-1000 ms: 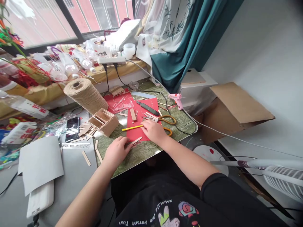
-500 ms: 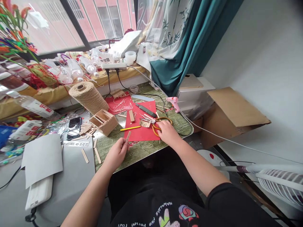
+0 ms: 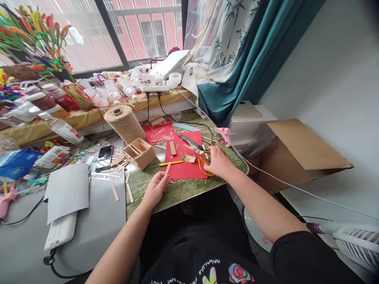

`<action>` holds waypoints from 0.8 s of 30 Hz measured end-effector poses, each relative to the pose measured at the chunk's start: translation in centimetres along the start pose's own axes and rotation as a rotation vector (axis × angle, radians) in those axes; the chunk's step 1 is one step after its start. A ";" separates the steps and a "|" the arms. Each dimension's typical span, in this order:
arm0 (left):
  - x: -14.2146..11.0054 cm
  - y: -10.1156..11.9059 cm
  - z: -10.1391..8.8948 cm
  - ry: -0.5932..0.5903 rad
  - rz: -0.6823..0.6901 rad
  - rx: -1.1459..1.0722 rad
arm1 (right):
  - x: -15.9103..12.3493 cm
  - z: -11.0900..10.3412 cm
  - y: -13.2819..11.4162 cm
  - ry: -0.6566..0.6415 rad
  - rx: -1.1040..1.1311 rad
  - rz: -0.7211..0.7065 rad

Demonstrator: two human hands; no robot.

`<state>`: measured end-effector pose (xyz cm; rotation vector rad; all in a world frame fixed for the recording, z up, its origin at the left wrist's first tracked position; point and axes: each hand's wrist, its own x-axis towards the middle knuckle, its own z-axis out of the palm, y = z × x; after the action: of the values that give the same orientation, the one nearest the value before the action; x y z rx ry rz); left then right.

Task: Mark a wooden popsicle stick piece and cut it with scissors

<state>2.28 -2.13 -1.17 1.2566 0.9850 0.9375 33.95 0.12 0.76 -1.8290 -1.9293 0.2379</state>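
Gripping wooden stick (image 3: 167,169) at red paper's (image 3: 185,170) near-left corner: left hand (image 3: 155,190). Right hand (image 3: 217,161) grasps scissors (image 3: 202,161), paper's right edge.

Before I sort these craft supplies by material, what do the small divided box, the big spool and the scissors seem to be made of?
The small divided box looks like bare wood: pale tan, unpainted, thin strips.
The spool carries rough, matte twine, perhaps jute.
The scissors have silvery metal blades; their orange-brown handles could be plastic or coated metal.
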 end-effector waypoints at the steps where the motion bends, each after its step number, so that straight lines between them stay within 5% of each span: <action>1: 0.0 0.0 0.0 0.003 -0.003 -0.002 | -0.4 -0.1 0.2 0.033 0.045 0.026; 5: -0.1 0.0 0.1 0.011 -0.031 0.020 | -2.4 -0.3 0.5 0.089 0.353 0.197; 8: -0.1 0.5 0.2 0.011 -0.062 0.079 | -4.5 -0.4 -0.9 0.068 0.898 0.318; 13: 0.6 3.9 1.0 -0.007 -0.026 0.230 | -8.5 0.6 -5.2 -0.380 1.595 0.446; 18: 3.6 7.2 1.4 -0.026 0.062 0.400 | -9.4 2.6 -8.1 -0.314 1.646 0.373; 24: 7.3 5.5 0.2 0.015 0.097 0.288 | -6.3 3.1 -8.3 -0.298 1.506 0.318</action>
<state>4.62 5.23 3.83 1.5521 1.1068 0.9024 25.16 -6.24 0.31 -0.9679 -0.9028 1.5906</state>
